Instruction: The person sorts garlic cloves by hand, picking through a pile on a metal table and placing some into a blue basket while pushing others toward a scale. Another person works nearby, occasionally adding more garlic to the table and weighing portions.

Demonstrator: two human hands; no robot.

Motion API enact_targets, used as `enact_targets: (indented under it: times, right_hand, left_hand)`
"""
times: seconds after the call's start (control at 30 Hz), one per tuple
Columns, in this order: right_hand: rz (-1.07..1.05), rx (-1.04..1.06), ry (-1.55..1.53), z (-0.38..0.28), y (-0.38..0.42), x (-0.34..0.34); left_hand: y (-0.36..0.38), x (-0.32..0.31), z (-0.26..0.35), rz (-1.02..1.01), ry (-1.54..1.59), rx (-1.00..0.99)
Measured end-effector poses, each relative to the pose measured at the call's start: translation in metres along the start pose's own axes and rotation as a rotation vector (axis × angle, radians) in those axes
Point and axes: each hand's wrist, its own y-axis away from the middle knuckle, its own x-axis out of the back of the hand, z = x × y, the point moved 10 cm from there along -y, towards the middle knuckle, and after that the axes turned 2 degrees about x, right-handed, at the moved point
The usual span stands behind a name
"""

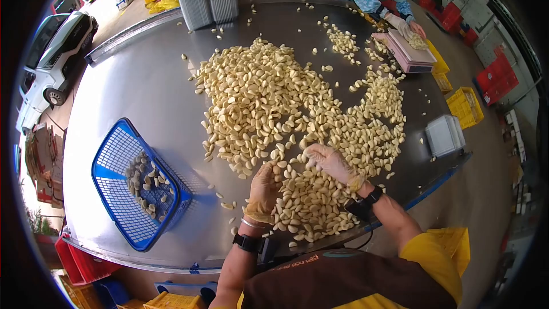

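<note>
A wide heap of peeled garlic cloves [251, 86] covers the middle of the metal table [137, 80], with a smaller pile close to my body. My left hand [265, 187], in a thin glove, is at the left edge of that near pile, its fingers curled in around a clove at the fingertips. Just to its right, my gloved right hand [330, 162] rests over the cloves. Its fingers are bent and pressed together; whatever they may hold is hidden.
A blue plastic basket [123, 194] with some darker cloves stands on the left. Stacked clear trays [209, 0] are at the far edge, another clear tray [444, 135] at the right. Across the table a person's gloved hand [400, 23] is by a pink scale [407, 54].
</note>
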Motion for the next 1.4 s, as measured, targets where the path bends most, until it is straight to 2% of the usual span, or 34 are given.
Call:
enact_targets:
  times: [0.03, 0.07, 0.1, 0.17, 0.2, 0.23, 0.3, 0.33, 0.37, 0.43, 0.47, 0.5, 0.57, 0.6, 0.63, 0.67, 0.7, 0.77, 0.8, 0.83, 0.9, 0.93, 0.97, 1.03, 1.07, 1.13, 1.27, 1.33, 1.37, 1.4]
  right_hand:
    - [0.17, 0.165, 0.175, 0.005, -0.015, 0.021]
    - [0.289, 0.315, 0.654, -0.014, -0.021, 0.032]
    - [0.283, 0.317, 0.655, 0.009, -0.034, 0.033]
    - [0.242, 0.088, 1.189, 0.082, -0.07, 0.028]
    - [0.115, 0.275, 1.346, 0.017, -0.059, 0.005]
    - [0.108, 0.276, 1.343, 0.012, -0.062, 0.005]
    - [0.137, 0.208, 0.981, 0.013, -0.058, 0.021]
    - [0.134, 0.118, 0.765, -0.002, -0.052, 0.027]
    - [0.124, 0.13, 0.767, -0.02, -0.048, 0.021]
    - [-0.056, 0.119, 0.374, -0.037, -0.022, -0.006]
    - [-0.124, 0.017, 0.195, -0.046, -0.002, -0.024]
    - [-0.193, 0.14, 0.374, -0.062, 0.01, -0.036]
    - [0.017, 0.195, 0.455, -0.044, 0.01, -0.011]
    - [0.018, 0.194, 0.452, -0.032, 0.001, -0.008]
    - [0.12, 0.24, 0.679, -0.029, -0.01, 0.002]
    - [0.233, 0.283, 0.912, -0.026, -0.017, 0.012]
    - [0.239, 0.261, 1.013, -0.013, -0.029, 0.007]
    - [0.283, 0.332, 1.078, 0.009, -0.038, -0.005]
    - [0.216, 0.285, 1.109, 0.01, -0.04, -0.016]
    - [0.139, 0.231, 1.133, 0.008, -0.032, -0.029]
    - [0.186, 0.404, 1.048, -0.044, 0.011, -0.045]
    - [0.093, 0.449, 1.044, -0.054, 0.031, -0.057]
    - [-0.09, 0.458, 0.969, -0.052, 0.049, -0.073]
    - [-0.406, 0.696, 0.908, -0.059, 0.095, -0.102]
    - [-0.411, 0.695, 0.903, -0.05, 0.1, -0.089]
    - [-0.688, 0.604, 1.032, -0.002, 0.1, -0.065]
    - [-0.254, 0.559, 1.5, 0.027, 0.029, 0.064]
    - [-0.156, 0.372, 1.458, 0.043, -0.002, 0.121]
    - [0.019, 0.281, 1.523, 0.045, -0.013, 0.147]
    - [0.128, 0.102, 1.511, 0.055, -0.019, 0.167]
  left_hand:
    - [-0.004, 0.009, 0.0, 0.015, 0.049, 0.023]
    - [-0.002, 0.01, 0.001, 0.018, 0.055, 0.02]
    - [-0.001, 0.008, 0.001, 0.02, 0.018, 0.02]
    - [0.002, 0.004, -0.001, 0.045, -0.004, 0.036]
    - [0.0, 0.007, -0.004, 0.013, -0.045, 0.053]
    - [-0.002, 0.01, -0.01, -0.019, -0.083, 0.074]
    - [0.002, 0.009, -0.017, 0.04, -0.08, 0.096]
    - [-0.002, 0.005, -0.026, -0.051, 0.0, 0.154]
    - [-0.007, -0.001, -0.032, -0.143, 0.078, 0.207]
    - [-0.004, 0.003, -0.041, -0.07, 0.101, 0.25]
    - [0.004, -0.003, -0.04, -0.009, 0.094, 0.265]
    - [0.007, -0.004, -0.042, 0.048, 0.081, 0.283]
    - [0.002, 0.004, -0.05, -0.02, 0.09, 0.314]
    - [-0.002, 0.004, -0.055, -0.107, 0.121, 0.338]
    - [-0.001, -0.001, -0.059, -0.194, 0.148, 0.368]
    - [0.001, 0.0, -0.06, -0.068, 0.139, 0.336]
    - [-0.001, -0.001, -0.063, -0.081, 0.123, 0.351]
    - [-0.007, 0.005, -0.06, -0.128, 0.226, 0.349]
    - [-0.008, 0.013, -0.055, -0.049, 0.262, 0.335]
    - [-0.005, 0.012, -0.037, -0.049, 0.215, 0.233]
    - [0.002, 0.018, -0.009, 0.112, 0.206, 0.1]
    - [0.002, 0.021, -0.002, 0.112, 0.208, 0.106]
    - [0.001, 0.023, 0.009, 0.09, 0.233, 0.054]
    - [0.002, 0.024, 0.013, 0.078, 0.266, 0.002]
    - [0.002, 0.021, 0.011, 0.066, 0.256, 0.02]
    - [0.001, 0.02, 0.004, 0.083, 0.218, 0.064]
    - [0.006, 0.022, -0.001, 0.202, 0.201, 0.142]
    - [-0.002, 0.007, 0.001, -0.108, 0.271, 0.181]
    - [0.004, 0.0, 0.006, -0.11, 0.263, 0.178]
    - [0.013, -0.005, 0.02, -0.047, 0.17, 0.103]
